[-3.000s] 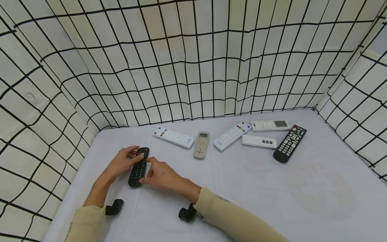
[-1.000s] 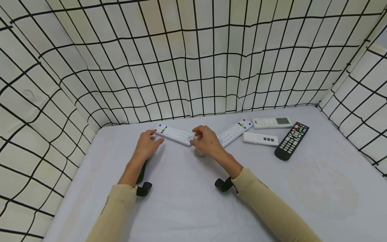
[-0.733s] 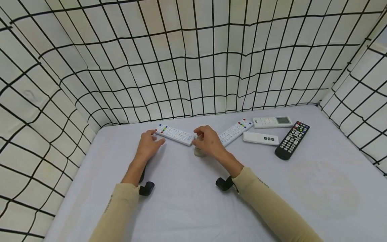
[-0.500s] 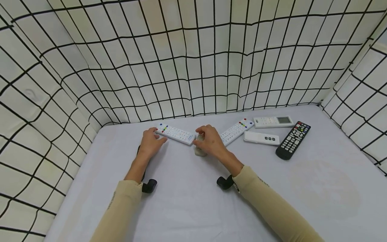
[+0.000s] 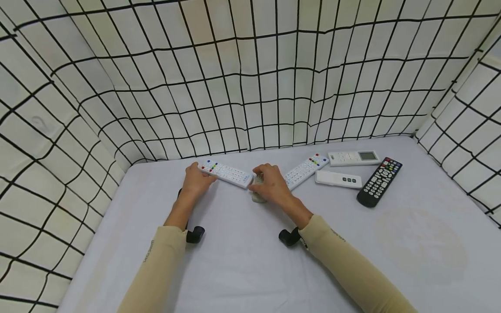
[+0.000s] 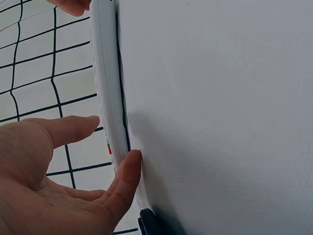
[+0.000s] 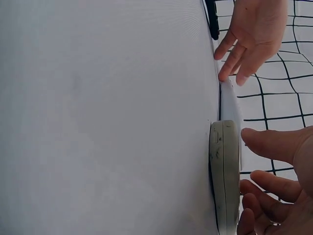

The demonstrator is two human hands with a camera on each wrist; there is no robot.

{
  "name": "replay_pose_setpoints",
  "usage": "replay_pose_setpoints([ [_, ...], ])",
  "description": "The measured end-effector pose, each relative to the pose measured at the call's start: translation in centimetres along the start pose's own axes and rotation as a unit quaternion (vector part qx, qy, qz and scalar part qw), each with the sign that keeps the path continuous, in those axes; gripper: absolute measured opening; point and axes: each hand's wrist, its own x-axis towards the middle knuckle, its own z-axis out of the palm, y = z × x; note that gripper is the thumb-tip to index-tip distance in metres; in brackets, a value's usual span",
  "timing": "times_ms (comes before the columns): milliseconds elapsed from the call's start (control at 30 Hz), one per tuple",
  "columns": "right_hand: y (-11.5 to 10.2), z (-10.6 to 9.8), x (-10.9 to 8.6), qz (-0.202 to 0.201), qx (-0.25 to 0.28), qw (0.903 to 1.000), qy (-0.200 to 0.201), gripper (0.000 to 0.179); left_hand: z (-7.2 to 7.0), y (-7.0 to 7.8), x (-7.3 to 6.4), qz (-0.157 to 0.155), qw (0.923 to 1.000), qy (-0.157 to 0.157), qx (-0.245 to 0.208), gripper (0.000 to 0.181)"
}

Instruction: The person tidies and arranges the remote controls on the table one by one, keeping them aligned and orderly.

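Observation:
A white remote control (image 5: 226,173) with coloured buttons lies at the back left of the white surface. My left hand (image 5: 194,179) is at its left end; in the left wrist view, one fingertip touches the remote's lower edge and the thumb lies close to its button side. My right hand (image 5: 270,182) hovers over a beige remote control (image 5: 258,198), partly covering it. In the right wrist view, the right thumb and fingers are spread beside this beige remote (image 7: 225,176), apart from it. A black remote control (image 5: 179,193) is mostly hidden under the left forearm.
To the right lie another white remote (image 5: 303,170) with coloured buttons, a white remote with a screen (image 5: 352,158), a slim white remote (image 5: 338,178) and a black remote (image 5: 379,182). White walls with black netting (image 5: 250,91) enclose the back and sides.
Both hands have left the black remote at the left. The left hand has reached forward to the white remote's left end; the right hand has moved right, over the beige remote.

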Motion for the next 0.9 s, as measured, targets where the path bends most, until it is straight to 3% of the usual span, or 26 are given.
replay_pose_setpoints([
  [633,-0.9,1.0,0.7,0.013,-0.053,0.9984,-0.017,0.059,0.0,-0.9,0.7,0.003,0.9999,-0.012,0.004,0.078],
  [900,-0.5,0.8,0.6,0.037,-0.006,0.9992,-0.015,0.07,0.1,-1.2,0.4,-0.005,0.9997,-0.001,-0.022,0.075],
])
